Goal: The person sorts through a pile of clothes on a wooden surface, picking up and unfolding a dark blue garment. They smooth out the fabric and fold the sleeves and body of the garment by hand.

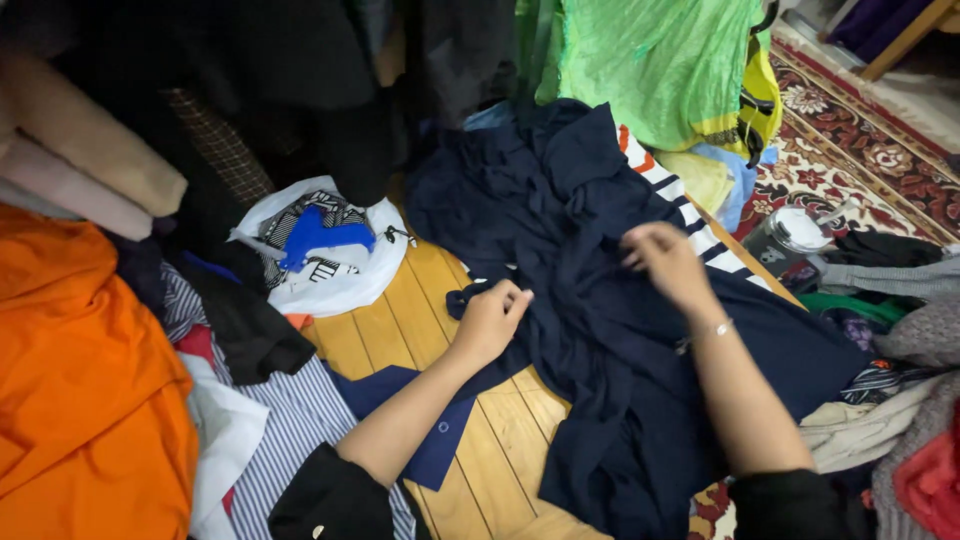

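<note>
- A wooden floor [400, 330] of yellow planks shows in the middle of the view, hemmed in on every side by heaps of clothing; a red patterned rug [860, 140] lies at the upper right.
- A dark navy garment [600, 320] is spread crumpled over the planks, running from the top centre down to the lower right, and both hands are on it.
- The left hand [490, 322] is curled nearly into a fist, its fingertips pinching a fold at the garment's left edge, just where the cloth meets the bare wood.
- The right hand [668, 262] lies palm-down on the garment's upper middle, fingers bent and gripping a bunch of the cloth; a thin bracelet [716, 328] sits at the wrist.
- Both forearms are bare, with black sleeves pushed up near the bottom edge.
- A white plastic bag [330, 270] holding a blue and striped item lies on the floor to the left of the garment, near but apart from it.
- An orange cloth [90, 390] fills the lower left, with a blue-and-white striped shirt [290, 420] beside it.
- A bright green plastic bag [660, 60] hangs at the top, above the garment.
- A navy-and-white striped piece with an orange band [690, 210] peeks out under the garment's right side.
- A dark lidded tumbler [790, 238] stands on the rug's edge to the right.
</note>
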